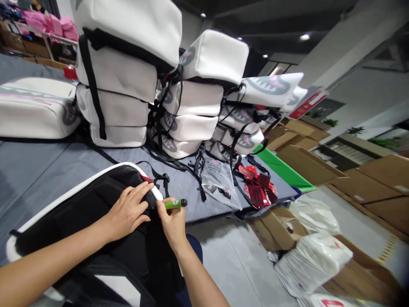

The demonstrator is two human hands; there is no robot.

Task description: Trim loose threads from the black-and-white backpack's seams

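Observation:
A backpack (96, 200) lies before me with its black padded back up and a white edge round it. My left hand (129, 209) rests flat on its black side near the corner, fingers stretched out. In my right hand (172, 219) is a green marker pen (174, 204), gripped at the white edge of that corner; its black end points right, and its other end is hidden by my fingers. A small red patch (146, 179) shows beside my left fingertips. A black strap with a buckle (165, 181) lies just beyond the corner.
White backpacks (119, 76) with shark-mouth prints stand in several stacks along the grey table (41, 162). A clear plastic bag (220, 183) and a pile of red tags (257, 185) lie at the right edge. Cardboard boxes (367, 183) and white wrapped bundles (315, 260) stand on the floor.

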